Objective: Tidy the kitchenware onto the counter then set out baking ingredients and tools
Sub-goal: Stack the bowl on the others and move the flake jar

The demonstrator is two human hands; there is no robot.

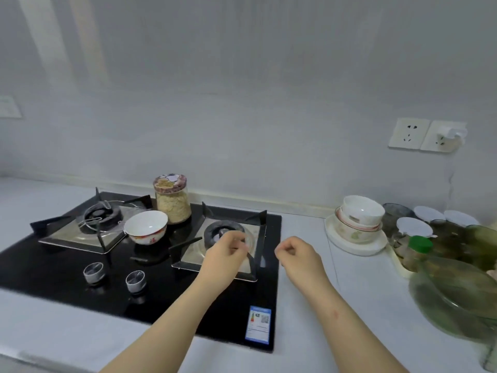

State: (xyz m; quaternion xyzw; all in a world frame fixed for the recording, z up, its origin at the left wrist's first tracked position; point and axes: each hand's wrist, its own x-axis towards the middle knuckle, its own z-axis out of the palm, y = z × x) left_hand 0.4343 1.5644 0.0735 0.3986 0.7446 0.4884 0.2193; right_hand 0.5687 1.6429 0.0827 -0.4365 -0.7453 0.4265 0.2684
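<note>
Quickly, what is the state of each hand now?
Left hand: fingers curled at the clear dish rim; grip cannot be told.
Right hand: closed, holding nothing.

Black gas hob in white counter. White bowl and lidded grain jar between the burners. Stacked bowls far right. Left hand over right burner, right hand just beside hob; fingers curled.
</note>
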